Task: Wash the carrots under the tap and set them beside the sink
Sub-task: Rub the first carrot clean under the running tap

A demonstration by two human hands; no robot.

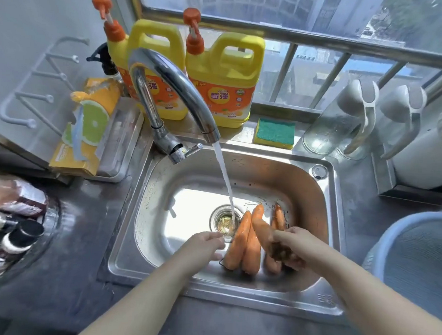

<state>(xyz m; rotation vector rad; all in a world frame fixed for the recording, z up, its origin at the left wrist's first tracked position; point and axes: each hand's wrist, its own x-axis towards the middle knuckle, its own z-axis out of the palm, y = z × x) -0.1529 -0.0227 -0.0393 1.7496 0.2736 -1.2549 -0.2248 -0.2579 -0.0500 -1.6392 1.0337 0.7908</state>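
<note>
**Gripping One Carrot Over the Sink**

Leaning both forearms across the dark table and down into the steel sink. Standing with a blue basket just right of the right hand. Running the tap beyond the left hand, pouring its stream down just ahead of the fingertips. Facing two yellow detergent bottles far beyond both hands. Holding the left hand open and relaxed, grasping nothing. Clasping the dirty thick end of a carrot in the right hand, tip aiming toward the left hand. Flanking two more carrots lying side by side between the hands, with further carrots beneath and beyond the right hand. Facing a sponge well beyond the right hand. Catching the stream in the drain by the left fingertips.
</note>
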